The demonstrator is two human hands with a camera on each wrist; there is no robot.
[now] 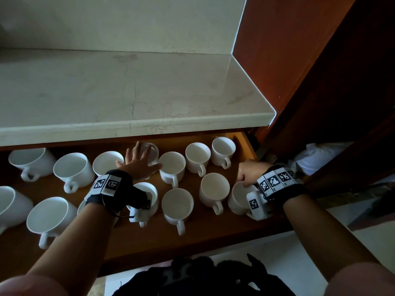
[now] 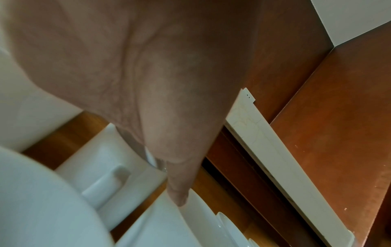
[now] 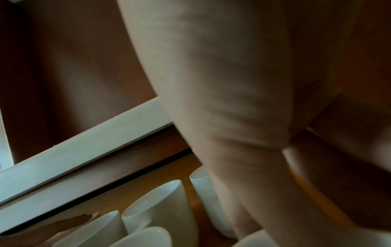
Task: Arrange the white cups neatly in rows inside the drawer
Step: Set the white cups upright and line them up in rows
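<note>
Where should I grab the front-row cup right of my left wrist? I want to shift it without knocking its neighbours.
Take the front-row cup by its handle, coming from the drawer's front edge. It stands upright with the handle pointing toward you into bare drawer floor, while other cups stand close on both sides.

The counter [image 1: 132, 122] overhangs the drawer's [image 1: 192, 238] back row of cups [image 1: 197, 155]; bare wood lies open along the front edge.
</note>
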